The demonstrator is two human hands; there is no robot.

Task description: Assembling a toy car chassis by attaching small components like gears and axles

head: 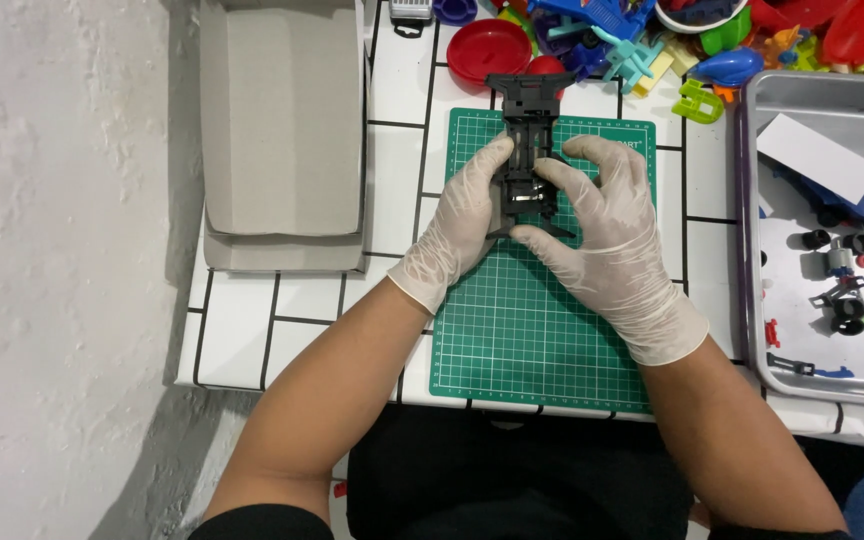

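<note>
Left hand [457,225]: gloved; fingers clamped on the left flank of the chassis [530,130], thumb reaching in towards its middle; the grip steadies the part from that side
Right hand [607,225]: gloved; fingers curled over the right flank, thumb laid under the near end, closed on the chassis; with the other hand it pins the part from both sides so it cannot twist
Chassis: black plastic frame, long and narrow, lying lengthwise away from the person; near half hidden between the fingers, far end jutting past the fingertips; a small metal piece shows between the two thumbs; whether it rests on the mat or is lifted just off it I cannot tell
Mat [512,330]: green gridded sheet under both hands; gives a flat, soft bed for small parts
Table [292,310]: white with black grid lines, under the mat
Box [282,120]: open grey cardboard, well left of the left fingers, out of the way
Tray [752,250]: metal, right of the right fingers; holds small wheels, a blue shell and a white card, kept together within reach
Toys [652,40]: bright plastic heap beyond the fingertips, with a red lid [489,50] just past the far end of the chassis
</note>
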